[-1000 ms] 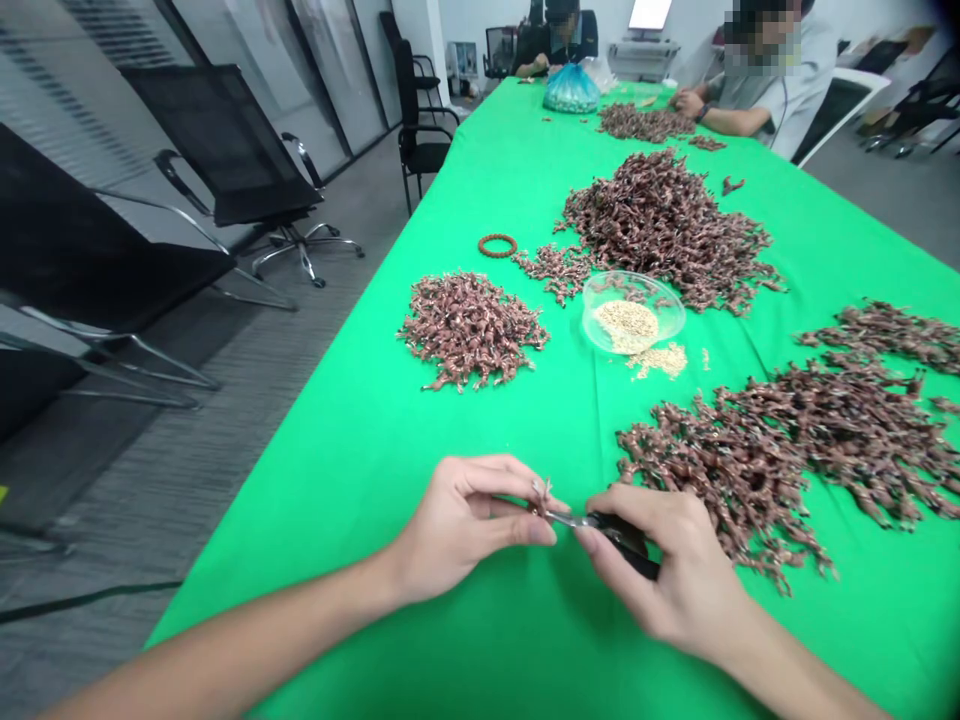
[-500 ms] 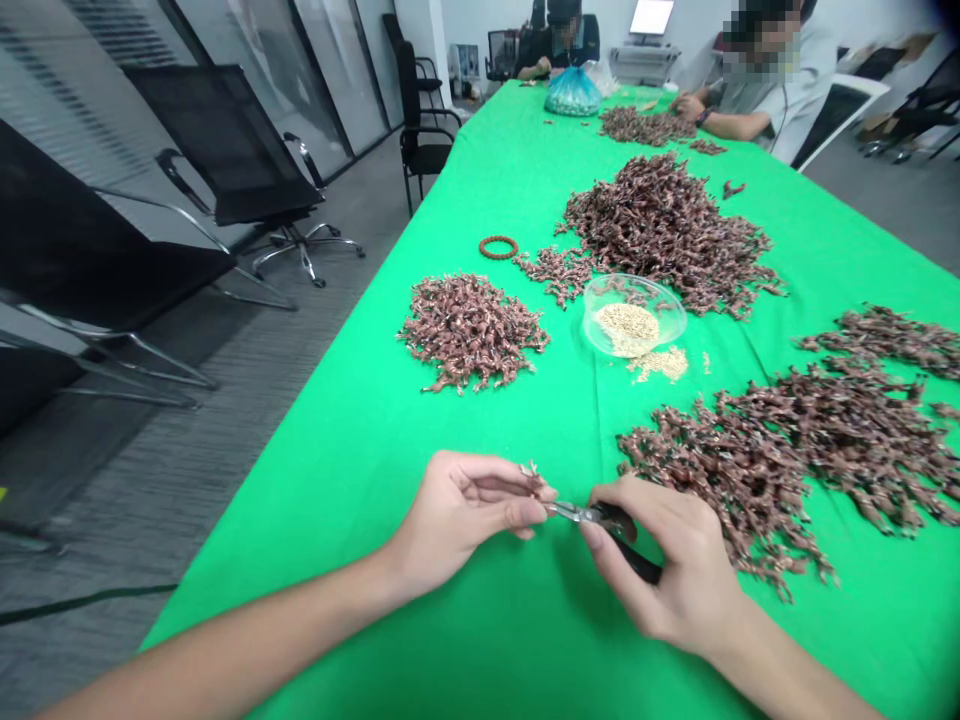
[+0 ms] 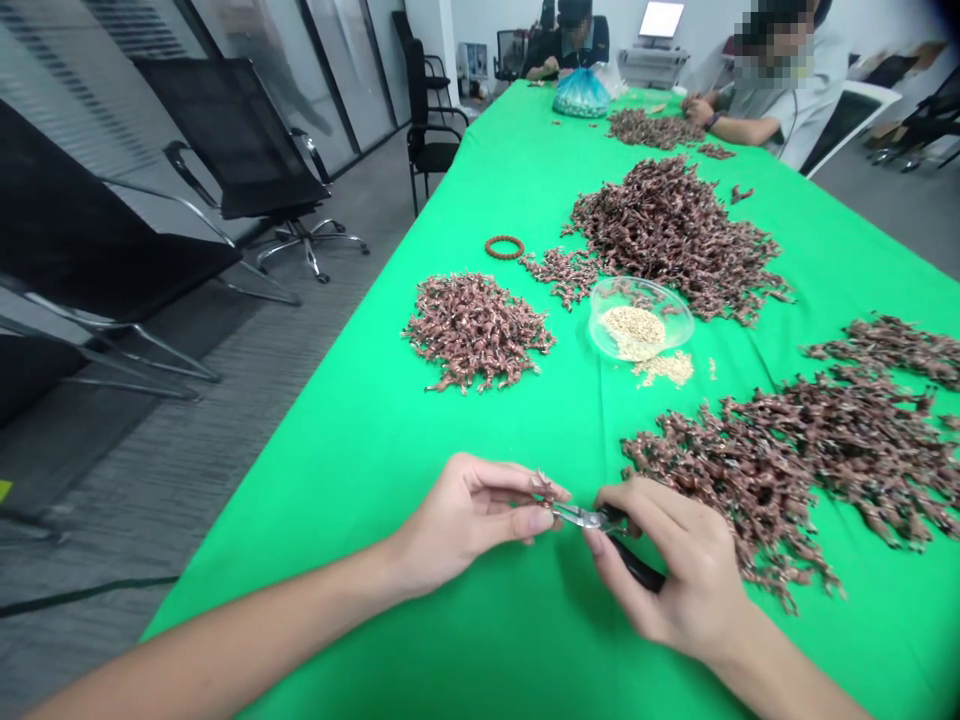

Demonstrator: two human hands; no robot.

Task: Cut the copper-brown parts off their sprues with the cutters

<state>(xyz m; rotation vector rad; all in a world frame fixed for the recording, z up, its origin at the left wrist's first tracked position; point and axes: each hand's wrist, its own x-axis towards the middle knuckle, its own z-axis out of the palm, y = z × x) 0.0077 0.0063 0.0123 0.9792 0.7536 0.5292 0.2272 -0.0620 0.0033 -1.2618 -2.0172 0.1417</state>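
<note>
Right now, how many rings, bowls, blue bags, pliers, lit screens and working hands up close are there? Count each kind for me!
Rings: 1
Bowls: 1
Blue bags: 1
Pliers: 1
Lit screens: 1
Hands up close: 2, left hand and right hand
Total: 7

The brown pieces are heaped too thickly to count.

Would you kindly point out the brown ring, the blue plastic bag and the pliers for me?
Brown ring (image 3: 505, 255): head view, on the front part of its band.
Blue plastic bag (image 3: 581, 95): head view, on its rounded side.
Pliers (image 3: 639, 566): head view, on the black handle.
</note>
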